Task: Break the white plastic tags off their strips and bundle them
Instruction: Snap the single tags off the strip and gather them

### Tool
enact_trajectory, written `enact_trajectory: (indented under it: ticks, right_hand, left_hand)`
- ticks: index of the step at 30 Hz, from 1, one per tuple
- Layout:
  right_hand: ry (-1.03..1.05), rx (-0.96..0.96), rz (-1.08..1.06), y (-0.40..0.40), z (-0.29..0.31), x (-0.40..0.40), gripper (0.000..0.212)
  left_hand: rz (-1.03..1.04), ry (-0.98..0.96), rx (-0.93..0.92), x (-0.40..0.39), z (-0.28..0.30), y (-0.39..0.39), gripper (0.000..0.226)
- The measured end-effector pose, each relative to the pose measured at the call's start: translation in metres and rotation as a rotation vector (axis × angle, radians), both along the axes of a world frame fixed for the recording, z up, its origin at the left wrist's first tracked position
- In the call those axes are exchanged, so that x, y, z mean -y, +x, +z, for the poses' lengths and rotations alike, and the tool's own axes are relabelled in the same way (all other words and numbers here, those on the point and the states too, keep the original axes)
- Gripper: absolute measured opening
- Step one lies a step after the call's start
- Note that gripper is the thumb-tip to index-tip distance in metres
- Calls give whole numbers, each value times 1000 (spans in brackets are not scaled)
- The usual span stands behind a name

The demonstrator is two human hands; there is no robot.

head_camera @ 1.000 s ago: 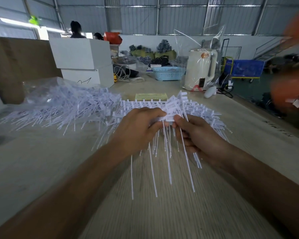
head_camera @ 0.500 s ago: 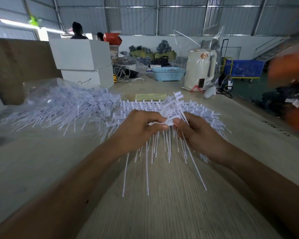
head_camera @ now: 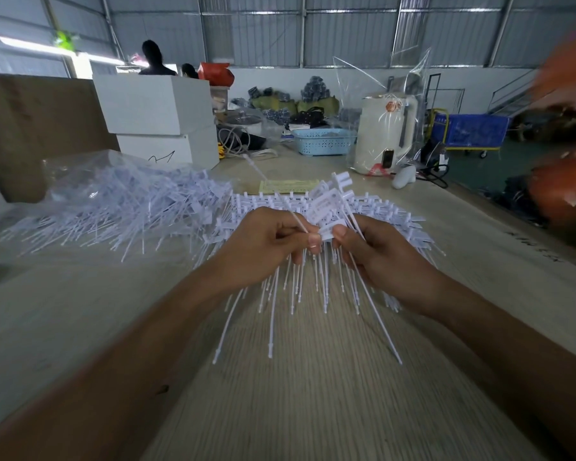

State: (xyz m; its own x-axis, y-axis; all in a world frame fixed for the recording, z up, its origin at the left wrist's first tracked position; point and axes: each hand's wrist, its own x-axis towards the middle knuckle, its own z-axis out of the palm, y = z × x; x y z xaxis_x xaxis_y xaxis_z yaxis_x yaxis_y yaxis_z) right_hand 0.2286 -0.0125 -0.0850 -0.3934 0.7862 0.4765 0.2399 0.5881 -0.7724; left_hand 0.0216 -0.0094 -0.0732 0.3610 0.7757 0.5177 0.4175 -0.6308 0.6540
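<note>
Both my hands meet above the middle of the wooden table (head_camera: 313, 394). My left hand (head_camera: 263, 244) pinches a thin white tag stem between thumb and forefinger. My right hand (head_camera: 376, 251) grips a bundle of white plastic tags (head_camera: 326, 207), flat heads up and long tails hanging below. Under and behind my hands lie strips of tags still joined (head_camera: 389, 217), spread in a fan. A large heap of loose white tags (head_camera: 113, 207) lies to the left, partly on a clear plastic bag.
Two stacked white boxes (head_camera: 157, 118) stand at the back left by a brown board. Further back are a yellow paper slip (head_camera: 286, 186), a blue basket (head_camera: 323, 141) and a white kettle in clear wrap (head_camera: 383, 131). Blurred orange shapes (head_camera: 562, 188) move at the right edge.
My hands have drawn closer together, and the left thumb and forefinger now pinch a single tag stem. The hanging tails have swung and spread. The orange shapes on the right shifted.
</note>
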Motion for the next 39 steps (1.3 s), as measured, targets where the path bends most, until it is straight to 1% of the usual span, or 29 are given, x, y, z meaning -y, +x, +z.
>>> enact_trajectory:
  ticks: [4, 6, 10, 11, 14, 15, 17, 18, 20, 23, 26, 29, 31, 33, 35, 37, 39]
  right_hand:
    - [78, 67, -11, 3, 3, 2, 20]
    - [83, 62, -17, 3, 6, 3, 17]
    - [-45, -33, -48, 0, 7, 4, 21]
    - [-96, -57, -49, 0, 6, 4, 22]
    - [-307, -150, 3, 2, 6, 5, 38]
    - [-344, -155, 23, 2, 7, 7, 38]
    - [-367, -145, 60, 1, 8, 9, 38]
    - [-368, -144, 66, 1, 7, 9, 38]
    - [-356, -133, 49, 1, 7, 8, 39]
    - [-297, -71, -15, 4, 7, 6, 42]
    - [-105, 130, -108, 7, 8, 0, 44]
    - [42, 281, -130, 11, 7, -3, 42]
    - [147, 398, -150, 14, 7, -5, 39]
    - [231, 509, -169, 18, 6, -7, 36]
    - [280, 566, -179, 20, 6, -8, 35]
    - [303, 606, -174, 20, 5, -7, 32]
    - [319, 661, -182, 21, 5, -7, 33]
  left_hand:
    - [-24, -21, 27, 1, 0, 0, 22]
    - [-28, -20, 29, 0, 0, 0, 23]
    - [-3, -1, 61, 0, -3, 1, 8]
    - [2, 11, 69, 0, -4, 2, 8]
    - [39, 78, 95, 1, -4, 3, 7]
    - [52, 101, 112, 2, -3, 3, 7]
    - [70, 139, 129, 3, -2, 3, 8]
    - [78, 161, 110, 3, -2, 3, 9]
    - [86, 213, 14, 4, -1, 2, 11]
    - [98, 227, -126, 5, 1, 2, 18]
    - [114, 224, -233, 2, 0, 1, 31]
    - [105, 179, -250, 4, 2, 1, 28]
    - [87, 129, -272, 4, 3, 3, 30]
    - [72, 89, -337, 4, 2, 6, 35]
    - [85, 77, -434, 3, 3, 7, 40]
    - [101, 111, -517, 4, 3, 7, 37]
    - [119, 186, -611, 8, 3, 4, 25]
